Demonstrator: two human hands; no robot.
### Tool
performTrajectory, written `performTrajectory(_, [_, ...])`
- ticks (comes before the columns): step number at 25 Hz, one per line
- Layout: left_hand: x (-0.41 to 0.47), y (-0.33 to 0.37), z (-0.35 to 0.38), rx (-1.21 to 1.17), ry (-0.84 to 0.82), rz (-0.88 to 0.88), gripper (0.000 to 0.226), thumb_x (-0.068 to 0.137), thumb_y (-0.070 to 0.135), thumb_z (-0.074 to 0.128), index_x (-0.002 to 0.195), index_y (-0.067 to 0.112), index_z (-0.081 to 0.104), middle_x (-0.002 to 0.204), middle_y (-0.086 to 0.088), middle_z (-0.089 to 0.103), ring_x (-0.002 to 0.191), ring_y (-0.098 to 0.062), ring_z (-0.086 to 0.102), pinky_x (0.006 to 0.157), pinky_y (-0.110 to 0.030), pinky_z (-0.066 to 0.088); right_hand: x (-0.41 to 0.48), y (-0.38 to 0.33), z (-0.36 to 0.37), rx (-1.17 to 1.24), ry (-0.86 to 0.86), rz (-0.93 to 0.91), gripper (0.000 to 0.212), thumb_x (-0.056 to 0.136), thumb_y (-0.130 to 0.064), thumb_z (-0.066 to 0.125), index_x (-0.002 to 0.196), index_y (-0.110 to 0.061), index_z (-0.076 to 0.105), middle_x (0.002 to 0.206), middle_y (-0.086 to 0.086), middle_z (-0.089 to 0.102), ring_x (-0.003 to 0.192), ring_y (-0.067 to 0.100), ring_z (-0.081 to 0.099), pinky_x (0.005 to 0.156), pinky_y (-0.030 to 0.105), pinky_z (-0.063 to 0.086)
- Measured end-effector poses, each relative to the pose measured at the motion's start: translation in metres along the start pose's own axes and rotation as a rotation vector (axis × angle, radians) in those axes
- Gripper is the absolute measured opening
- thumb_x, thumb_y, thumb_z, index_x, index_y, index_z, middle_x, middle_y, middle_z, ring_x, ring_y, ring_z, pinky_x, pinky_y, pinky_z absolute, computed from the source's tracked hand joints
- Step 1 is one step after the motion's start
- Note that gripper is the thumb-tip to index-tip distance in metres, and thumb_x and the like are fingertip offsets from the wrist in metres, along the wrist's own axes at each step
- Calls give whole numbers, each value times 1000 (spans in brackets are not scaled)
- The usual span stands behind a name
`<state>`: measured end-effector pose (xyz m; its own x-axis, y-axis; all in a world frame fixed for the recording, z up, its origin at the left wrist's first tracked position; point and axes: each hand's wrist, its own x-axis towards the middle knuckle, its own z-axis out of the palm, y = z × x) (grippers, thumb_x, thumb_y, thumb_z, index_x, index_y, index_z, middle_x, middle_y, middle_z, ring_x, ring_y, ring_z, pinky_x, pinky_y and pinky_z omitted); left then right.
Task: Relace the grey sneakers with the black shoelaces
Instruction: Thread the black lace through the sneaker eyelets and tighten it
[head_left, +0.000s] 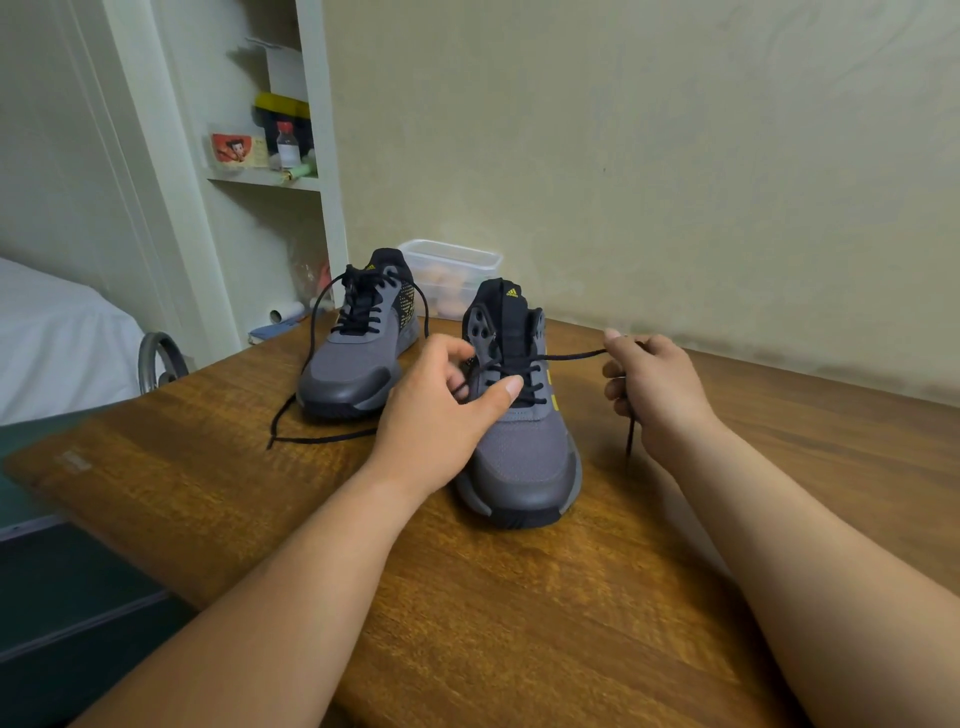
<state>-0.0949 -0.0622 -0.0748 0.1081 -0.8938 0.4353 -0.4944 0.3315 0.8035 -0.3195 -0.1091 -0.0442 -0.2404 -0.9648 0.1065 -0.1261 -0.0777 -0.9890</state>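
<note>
Two grey sneakers with black tongues and yellow marks stand on a wooden table (519, 613). The far sneaker (358, 358) is laced in black, with loose lace ends (311, 439) trailing onto the table. The near sneaker (524, 447) is laced over its lower eyelets; the upper eyelets are bare. My left hand (441, 410) grips the near sneaker's left side, thumb across the laces. My right hand (660, 387) pinches the black shoelace (571, 356), pulled taut to the right from the shoe, its end hanging below my fist.
A clear plastic lidded box (452, 265) stands behind the sneakers against the wall. To the left are a white shelf unit (270, 179) with bottles, a bed (57, 338), and the table's left edge.
</note>
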Motion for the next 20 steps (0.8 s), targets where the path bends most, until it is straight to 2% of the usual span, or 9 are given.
performTrajectory(2, [-1, 0, -2, 17, 19, -22, 37, 93, 58, 70, 105, 26, 59, 80, 7, 57, 73, -5, 55, 66, -28, 45, 0, 5, 3, -202, 42, -141, 27, 100, -43, 65, 112, -19, 64, 107, 3, 69, 95, 21, 66, 81, 37, 52])
performTrajectory(5, [-2, 1, -4, 1, 40, 19, 16, 100, 29, 63, 86, 22, 59, 68, 7, 56, 61, -5, 51, 63, -30, 40, -10, 0, 12, -524, 106, -507, 29, 100, -38, 60, 127, -30, 65, 129, -6, 63, 128, 18, 54, 109, 45, 41])
performTrajectory(7, [-6, 5, -4, 22, 70, 127, 11, 97, 20, 61, 86, 23, 61, 76, 9, 57, 68, -5, 55, 67, -29, 43, -24, -11, 22, -519, -44, -777, 35, 95, -21, 57, 128, -28, 68, 126, -7, 63, 125, 17, 55, 109, 46, 42])
performTrajectory(9, [-9, 8, -2, 58, 117, 258, 3, 92, 24, 60, 92, 23, 63, 88, 12, 58, 80, -6, 60, 76, -38, 51, -39, -20, 38, -595, -251, -910, 42, 89, -17, 58, 127, -28, 69, 121, -8, 64, 117, 18, 56, 102, 45, 46])
performTrajectory(11, [-10, 8, -1, 60, 143, 303, 9, 88, 27, 58, 95, 24, 62, 89, 12, 60, 83, -12, 62, 80, -50, 54, -44, -18, 48, -693, -294, -929, 27, 90, -24, 63, 116, -31, 71, 119, -10, 63, 114, 17, 54, 98, 46, 45])
performTrajectory(14, [-9, 5, -2, 13, 148, 254, 4, 93, 27, 59, 96, 28, 57, 77, 9, 62, 76, -13, 64, 75, -50, 54, -37, -15, 42, -513, -185, -768, 3, 97, -24, 64, 96, -23, 66, 106, -5, 65, 104, 17, 56, 94, 44, 48])
performTrajectory(16, [-8, 5, -2, 56, 169, 267, 8, 102, 27, 58, 94, 25, 57, 74, 8, 59, 71, -12, 59, 71, -43, 49, -37, -17, 37, -310, -182, -585, 6, 99, -23, 61, 94, -20, 64, 101, -2, 65, 97, 17, 59, 88, 40, 49])
performTrajectory(18, [-8, 7, 0, 95, 164, 301, 15, 106, 27, 56, 93, 22, 58, 77, 8, 58, 74, -14, 58, 71, -44, 49, -41, -23, 36, -229, -248, -553, 9, 94, -24, 60, 93, -16, 64, 103, 0, 68, 95, 19, 62, 85, 38, 51])
performTrajectory(20, [-9, 6, 1, 74, 128, 314, 16, 107, 30, 55, 95, 21, 60, 79, 8, 62, 77, -16, 62, 72, -47, 52, -48, -29, 39, -169, -374, -561, 13, 90, -21, 63, 87, -8, 61, 94, 3, 70, 85, 19, 62, 78, 35, 50])
